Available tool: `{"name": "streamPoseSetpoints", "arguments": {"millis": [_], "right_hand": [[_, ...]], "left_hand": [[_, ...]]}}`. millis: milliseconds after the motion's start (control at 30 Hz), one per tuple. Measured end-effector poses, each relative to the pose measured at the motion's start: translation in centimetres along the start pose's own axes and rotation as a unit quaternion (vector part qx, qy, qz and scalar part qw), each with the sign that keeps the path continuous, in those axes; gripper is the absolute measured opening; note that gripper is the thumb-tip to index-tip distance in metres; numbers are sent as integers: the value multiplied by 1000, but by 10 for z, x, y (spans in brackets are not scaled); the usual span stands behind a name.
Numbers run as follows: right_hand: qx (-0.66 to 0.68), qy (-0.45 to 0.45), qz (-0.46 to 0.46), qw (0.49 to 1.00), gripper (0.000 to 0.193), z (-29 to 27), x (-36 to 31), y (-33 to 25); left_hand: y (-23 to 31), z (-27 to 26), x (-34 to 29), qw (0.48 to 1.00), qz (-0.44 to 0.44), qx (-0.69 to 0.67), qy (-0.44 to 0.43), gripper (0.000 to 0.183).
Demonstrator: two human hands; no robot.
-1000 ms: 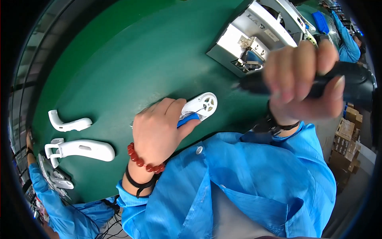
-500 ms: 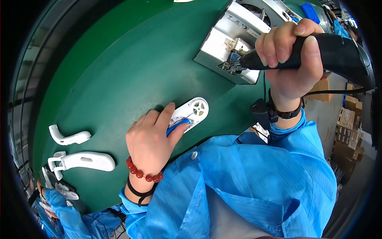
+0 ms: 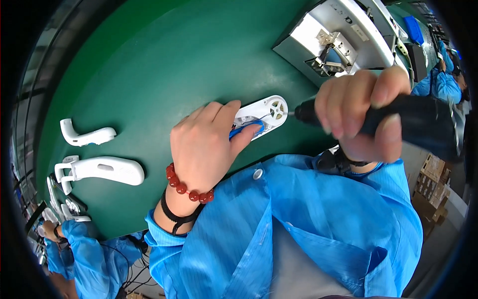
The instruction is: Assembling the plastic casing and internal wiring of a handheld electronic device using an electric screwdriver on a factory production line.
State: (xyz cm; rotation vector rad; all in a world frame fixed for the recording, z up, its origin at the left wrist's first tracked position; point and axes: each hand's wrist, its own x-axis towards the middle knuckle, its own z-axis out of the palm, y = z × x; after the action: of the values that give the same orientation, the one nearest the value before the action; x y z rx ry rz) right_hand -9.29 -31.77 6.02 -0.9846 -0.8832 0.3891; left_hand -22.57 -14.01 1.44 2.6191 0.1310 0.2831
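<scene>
Near the middle of the frame, the left hand (image 3: 206,139), back upward and fingers curled, grips a white housing (image 3: 258,109), thumb over a blue part (image 3: 257,128). Right of centre, the blurred right hand (image 3: 361,107) clasps a black screwdriver (image 3: 420,121) sideways, tip pointing left beside the housing's round end.

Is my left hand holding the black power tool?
No, your right hand grips the black power tool, while your left hand holds the white casing.

The right hand (image 3: 363,112) brought the black electric screwdriver (image 3: 423,122) from the upper-right silver screw feeder (image 3: 368,52) to beside the central white housing (image 3: 255,110).
</scene>
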Motion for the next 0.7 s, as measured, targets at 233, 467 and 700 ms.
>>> {"name": "streamPoseSetpoints", "arguments": {"millis": [233, 467, 700], "right_hand": [[21, -30, -9, 999, 32, 14, -14, 19], [29, -17, 30, 999, 31, 17, -19, 25], [29, -20, 16, 999, 31, 15, -20, 26]], "left_hand": [[-2, 2, 1, 1000, -5, -16, 6, 35], [-3, 2, -3, 1000, -21, -20, -3, 34], [-3, 1, 2, 999, -21, -20, -15, 33]]}}
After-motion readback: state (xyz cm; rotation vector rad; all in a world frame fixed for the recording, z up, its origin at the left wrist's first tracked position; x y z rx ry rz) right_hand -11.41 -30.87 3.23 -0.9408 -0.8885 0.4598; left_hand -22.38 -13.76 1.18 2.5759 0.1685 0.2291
